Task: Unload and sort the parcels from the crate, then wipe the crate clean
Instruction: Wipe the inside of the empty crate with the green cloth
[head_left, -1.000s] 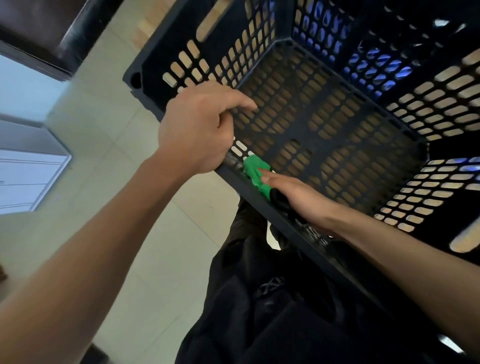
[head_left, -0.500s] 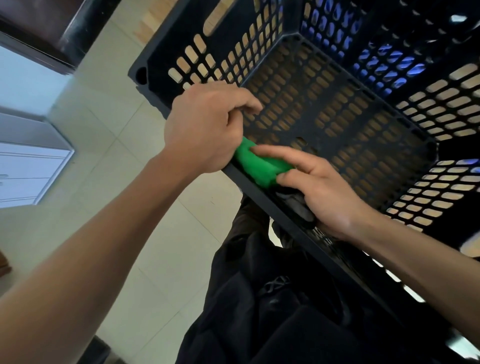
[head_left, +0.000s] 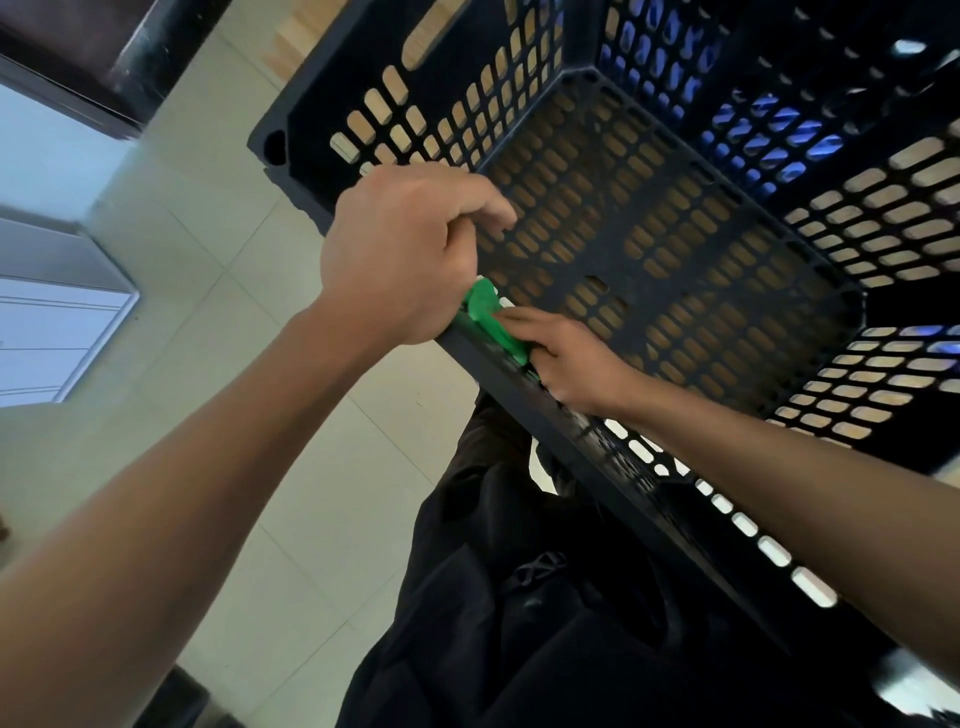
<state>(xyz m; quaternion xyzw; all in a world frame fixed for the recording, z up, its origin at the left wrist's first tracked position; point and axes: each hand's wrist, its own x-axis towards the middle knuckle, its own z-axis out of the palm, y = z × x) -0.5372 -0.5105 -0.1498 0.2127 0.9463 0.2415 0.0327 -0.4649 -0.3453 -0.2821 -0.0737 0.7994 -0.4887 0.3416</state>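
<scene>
Under the right fingertips (head_left: 511, 315), a small bright-green wiping cloth (head_left: 491, 322) lay bunched on the near rim of the black perforated plastic crate (head_left: 675, 249). Half a second before, it sat spread out in plain view on the rim; it had since been drawn toward the left hand (head_left: 400, 254) and half hidden. Right hand (head_left: 571, 358) pressed it down, fingers fairly straight, whether pinching could not be told. Left hand curled over the rim just beyond the cloth, steadying the crate. No parcels inside; judged well into the wiping step, rim being worked. Beyond the fingers, wood showed through the crate's slots. Below the knuckles, pale tiled floor (head_left: 249, 364); dark clothing (head_left: 519, 623) nearer; white cabinet (head_left: 57, 343) well apart at left.
</scene>
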